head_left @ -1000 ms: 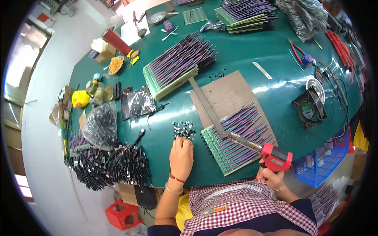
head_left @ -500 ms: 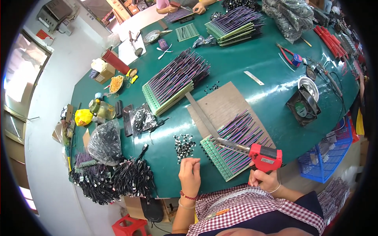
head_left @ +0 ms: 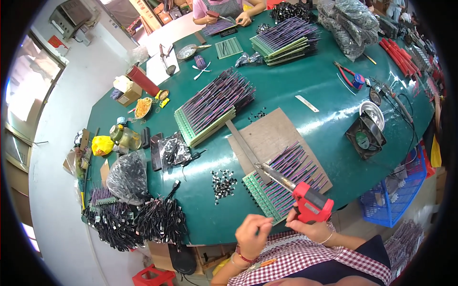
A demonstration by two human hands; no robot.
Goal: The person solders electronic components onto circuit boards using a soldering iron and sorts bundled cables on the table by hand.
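Your green worktop (head_left: 329, 143) stretched across the room, a thick stack of wired boards (head_left: 214, 107) standing on it beyond your working spot. Nearer you lay a brown cardboard sheet (head_left: 267, 129), and at its near end a single green board (head_left: 262, 198), its rows of purple and black wires (head_left: 298, 167) fanning out to the right. Over them slanted the red-and-black soldering gun (head_left: 312, 204), its metal nose reaching left toward a flat metal bar (head_left: 246, 148); contact between tip and bar could not be told.

Your right hand (head_left: 310, 229) had its fingers wrapped around the gun's grip. Your left hand (head_left: 253, 236) hovered beside the board's near corner, fingers curled toward the thumb; whether they pinched anything could not be told. Smallest of all, loose black-and-silver parts (head_left: 223, 185) lay scattered left of the board, apart from it.

The risks, as judged: a low sweep of the nose, if hot, could scorch the wires beneath; a turn of the wrist could bring that heat onto your left fingers; a knock to the bar could shift the board; and a careless brush could scatter the parts.
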